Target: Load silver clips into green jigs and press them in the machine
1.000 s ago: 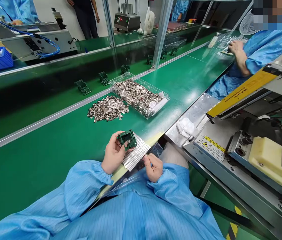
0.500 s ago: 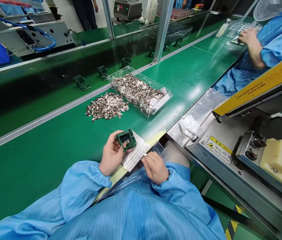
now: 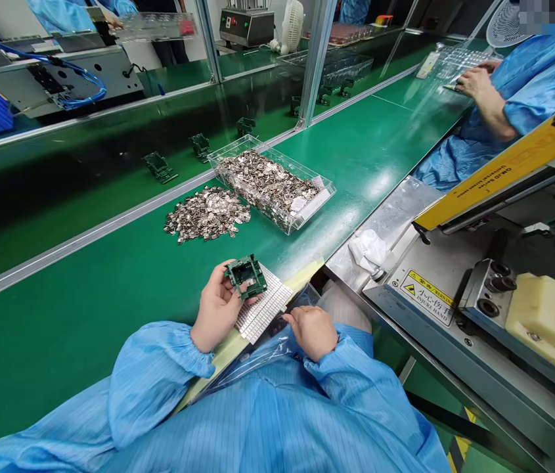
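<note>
My left hand (image 3: 217, 307) grips a green circuit board frame (image 3: 246, 276) with a square opening, thumb at its near edge. Under the frame lies a sheet of small silvery-white rectangular pieces (image 3: 263, 305), partly covered by the frame and my left fingers. My right hand (image 3: 313, 330) is closed in a pinch close to the sheet's right edge; whatever is between its fingertips is too small or hidden to make out. Beyond my hands, a heap of small metal pieces (image 3: 207, 213) lies on the green bench, beside a clear tray (image 3: 312, 211) filled with similar pieces.
Several green board frames (image 3: 159, 167) stand behind the metal rail (image 3: 124, 219). At right is a machine with a yellow bar (image 3: 498, 172) and a warning label (image 3: 423, 297). Crumpled white material (image 3: 368, 249) lies near it. A co-worker's hands (image 3: 477, 82) work farther along the bench.
My right hand has shifted slightly down and right, and the pale piece seen at its fingertips no longer shows there. At upper left, a clear tray and a person's blue sleeve have come into view.
</note>
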The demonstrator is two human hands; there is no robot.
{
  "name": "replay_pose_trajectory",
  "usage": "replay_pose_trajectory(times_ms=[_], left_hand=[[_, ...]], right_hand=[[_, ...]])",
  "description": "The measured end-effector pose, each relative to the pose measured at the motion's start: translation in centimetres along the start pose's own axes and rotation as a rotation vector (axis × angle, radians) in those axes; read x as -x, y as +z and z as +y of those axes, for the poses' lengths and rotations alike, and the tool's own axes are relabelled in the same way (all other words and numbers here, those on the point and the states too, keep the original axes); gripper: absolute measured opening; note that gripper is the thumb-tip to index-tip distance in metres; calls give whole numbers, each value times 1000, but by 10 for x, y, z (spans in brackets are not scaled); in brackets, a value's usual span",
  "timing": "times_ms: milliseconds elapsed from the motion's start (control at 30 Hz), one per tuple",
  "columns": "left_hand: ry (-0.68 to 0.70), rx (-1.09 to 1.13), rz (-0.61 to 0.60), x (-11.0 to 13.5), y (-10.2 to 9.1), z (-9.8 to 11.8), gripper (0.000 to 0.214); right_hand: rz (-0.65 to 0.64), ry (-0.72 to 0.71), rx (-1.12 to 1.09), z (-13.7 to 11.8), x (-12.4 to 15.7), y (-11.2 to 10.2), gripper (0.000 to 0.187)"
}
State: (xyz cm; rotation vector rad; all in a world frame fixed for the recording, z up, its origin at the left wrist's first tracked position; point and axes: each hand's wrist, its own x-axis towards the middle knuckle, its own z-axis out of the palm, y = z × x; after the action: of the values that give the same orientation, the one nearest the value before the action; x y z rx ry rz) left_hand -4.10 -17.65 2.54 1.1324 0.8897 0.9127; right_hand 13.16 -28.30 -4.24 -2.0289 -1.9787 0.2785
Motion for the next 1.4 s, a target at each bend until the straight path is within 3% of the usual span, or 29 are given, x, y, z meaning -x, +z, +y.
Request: replay_pose_trajectory(times_ms=[133,267,367,500,700,933,1133,1400], left_hand=[[-52,36,-74,-2,11,2,51],[-17,59,-106,1,18,-4,46],[27,51,-98,3,17,-8,42],[62,20,-99,5,14,-11,40],[124,-41,-92,9,13,-12,35],[220,-127,-103,13,11,-7,34],[226,-203,-81,15,9,-6,34],[365,-381,-114,19,7,-7,32]], right_hand=[[46,51,-61,6,6,-27,29],[217,17,-408,-3,10,-65,25],[340,-24,-571,-22,6,-79,23],[477,63,-670,-43,-9,-74,18],[598,153,-724,-52,-25,-62,4],[477,272,-822,-72,-36,-54,4],[539,295,-823,-80,-42,-46,10],[601,306,-883,-86,-41,-45,13]])
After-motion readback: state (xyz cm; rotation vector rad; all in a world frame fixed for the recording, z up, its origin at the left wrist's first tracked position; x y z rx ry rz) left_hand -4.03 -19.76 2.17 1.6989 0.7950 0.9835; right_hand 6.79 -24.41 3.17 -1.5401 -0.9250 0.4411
